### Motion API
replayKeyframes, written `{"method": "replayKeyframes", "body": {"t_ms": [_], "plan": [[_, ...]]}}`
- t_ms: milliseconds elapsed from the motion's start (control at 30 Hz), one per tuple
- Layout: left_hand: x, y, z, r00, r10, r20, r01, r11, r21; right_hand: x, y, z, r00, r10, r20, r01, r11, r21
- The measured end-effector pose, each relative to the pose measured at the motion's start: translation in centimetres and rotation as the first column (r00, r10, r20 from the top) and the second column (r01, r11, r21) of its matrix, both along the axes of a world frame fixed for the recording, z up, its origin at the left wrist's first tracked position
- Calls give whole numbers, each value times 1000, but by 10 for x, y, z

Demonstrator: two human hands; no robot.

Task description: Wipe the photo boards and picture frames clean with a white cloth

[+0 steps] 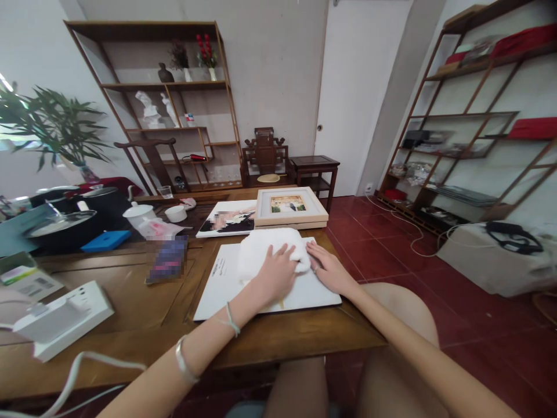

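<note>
A folded white towel lies on a white board with small printed text at its left side. My left hand rests on top of the towel, fingers apart and slightly bent. Against the towel's right edge, my right hand lies with its fingers stretched out over the board. The board sits at the table's near right part, and the towel covers much of its middle.
Behind the towel are a framed picture and a photo print. A white power strip with cables, a blue box, a white teapot and pots stand to the left on the wooden table.
</note>
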State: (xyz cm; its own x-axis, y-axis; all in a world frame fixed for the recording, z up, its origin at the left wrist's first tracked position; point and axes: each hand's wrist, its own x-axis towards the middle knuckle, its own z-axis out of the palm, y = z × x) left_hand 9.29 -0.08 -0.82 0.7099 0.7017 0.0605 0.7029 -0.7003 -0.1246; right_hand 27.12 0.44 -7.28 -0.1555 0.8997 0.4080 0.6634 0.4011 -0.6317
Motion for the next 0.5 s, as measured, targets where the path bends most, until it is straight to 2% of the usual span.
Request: {"method": "replayKeyframes", "body": {"t_ms": [133,267,367,500], "plan": [[-2,-49,7,997,-36,-71,33,998,-44,1,0,-2,1000,3,-3,-3,1000,5],[-6,-88,5,991,-100,-90,92,992,-82,1,-2,-1,1000,12,-28,-12,1000,15],[-8,-90,1,992,-98,-82,92,993,-73,1,-3,0,1000,15,-17,-15,1000,11],[-10,-57,2,996,-59,-63,55,996,-66,0,-3,2,1000,12,0,-12,1000,0]]}}
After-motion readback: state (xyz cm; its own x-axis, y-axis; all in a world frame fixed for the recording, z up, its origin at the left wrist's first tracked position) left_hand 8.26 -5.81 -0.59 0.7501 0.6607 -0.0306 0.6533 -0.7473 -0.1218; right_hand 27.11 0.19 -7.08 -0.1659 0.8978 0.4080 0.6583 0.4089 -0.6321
